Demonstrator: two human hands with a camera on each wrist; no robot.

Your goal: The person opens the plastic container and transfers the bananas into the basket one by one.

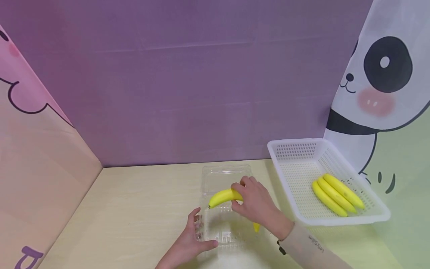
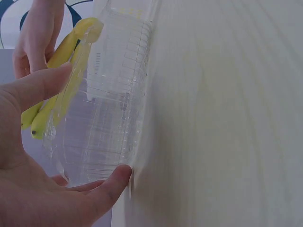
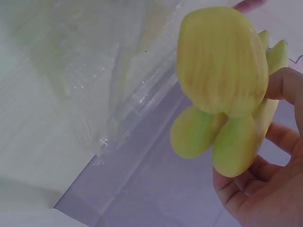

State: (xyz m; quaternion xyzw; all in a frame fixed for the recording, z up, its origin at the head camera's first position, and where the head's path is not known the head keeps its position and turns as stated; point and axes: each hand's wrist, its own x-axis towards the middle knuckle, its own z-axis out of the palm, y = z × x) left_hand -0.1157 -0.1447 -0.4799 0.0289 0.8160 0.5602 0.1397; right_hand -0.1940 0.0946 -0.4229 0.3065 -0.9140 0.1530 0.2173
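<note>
My right hand (image 1: pixel 256 203) grips a bunch of yellow bananas (image 1: pixel 222 197) above a clear plastic clamshell box (image 1: pixel 223 226). In the right wrist view the bunch (image 3: pixel 222 66) shows one blunt end close up, with the fingers and thumb wrapped around its side. At the box's left side, my left hand (image 1: pixel 191 239) holds the wall, its thumb by the rim and fingers low against the side in the left wrist view. The box lies with its lid (image 1: pixel 226 179) folded back, away from me. Part of the bunch is hidden behind the right hand.
A white perforated basket (image 1: pixel 339 220) stands to the right on the pale wooden table (image 1: pixel 127 213), holding another bunch of bananas (image 1: pixel 337 194). A purple backdrop (image 1: pixel 201 93) rises at the back, with printed cartoon panels on both sides.
</note>
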